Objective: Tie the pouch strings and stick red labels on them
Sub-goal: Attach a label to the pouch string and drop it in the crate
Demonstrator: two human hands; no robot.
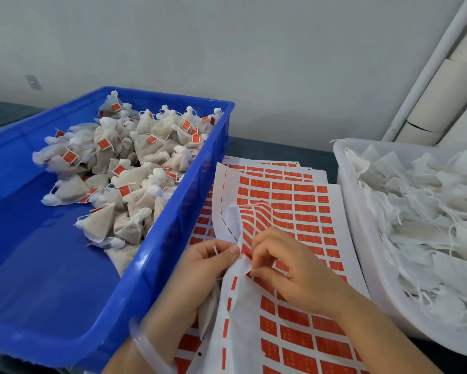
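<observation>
Dark table, grey wall. Sheet (343,228) of red labels (282,197) lies between blue crate (173,238) and white bin (362,252). Left hand (202,268) pinches a string (215,249), pouch (208,306) under its palm; right hand (289,268) pinches the sheet's lifted edge. Advice: peel from a corner, string taut.

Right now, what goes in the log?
left hand pinches pouch string | right hand pinches label sheet | blue crate: labelled pouches | white tub: plain pouches
</observation>
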